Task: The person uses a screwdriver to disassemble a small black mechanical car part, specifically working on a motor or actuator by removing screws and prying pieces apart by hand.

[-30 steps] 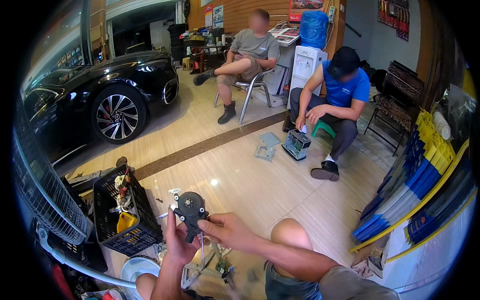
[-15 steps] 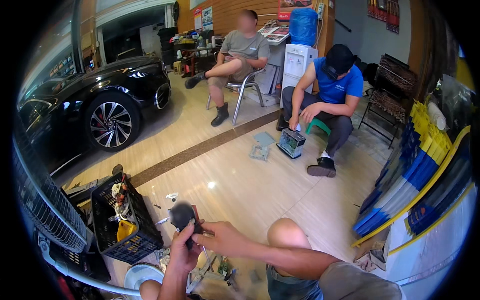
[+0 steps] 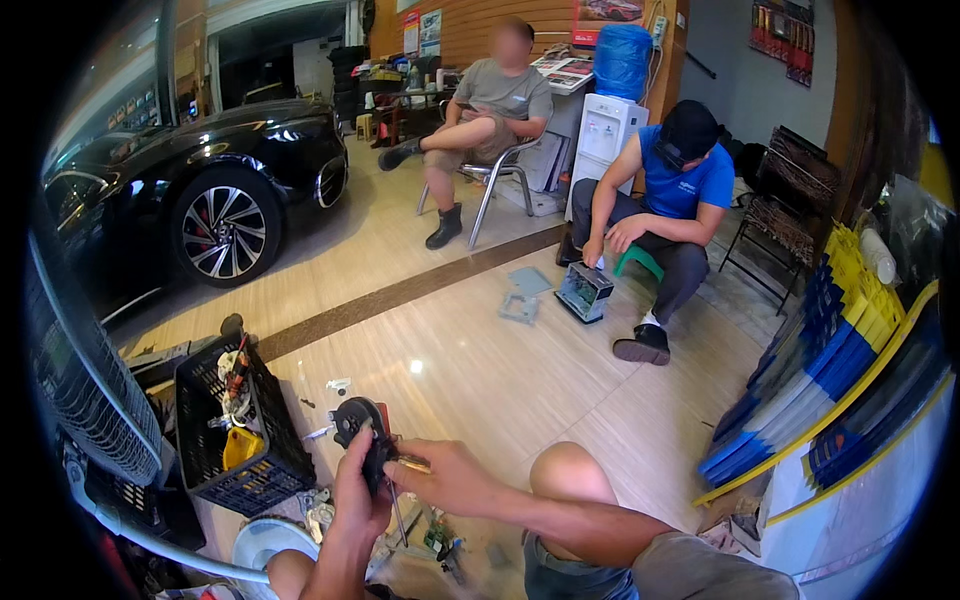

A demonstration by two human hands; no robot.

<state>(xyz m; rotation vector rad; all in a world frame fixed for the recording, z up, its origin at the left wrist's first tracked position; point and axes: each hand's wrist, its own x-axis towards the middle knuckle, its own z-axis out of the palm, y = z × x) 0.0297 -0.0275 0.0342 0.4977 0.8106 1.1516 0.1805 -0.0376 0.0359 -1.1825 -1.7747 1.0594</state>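
Head view. Left hand: fingers clamped on a round black motor part, held at 6 o'clock above the tiled floor. Right hand: fingers closed on a screwdriver touching the part. Black crate at 9 o'clock of the hands, near.

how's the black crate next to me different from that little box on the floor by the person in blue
The black crate is an open lattice basket holding tools and a yellow part; the small box is solid-sided, pale and dark. The crate looks larger and sits beside the left hand; the box sits farther off, by a seated person's foot. Both rest on the tiled floor.
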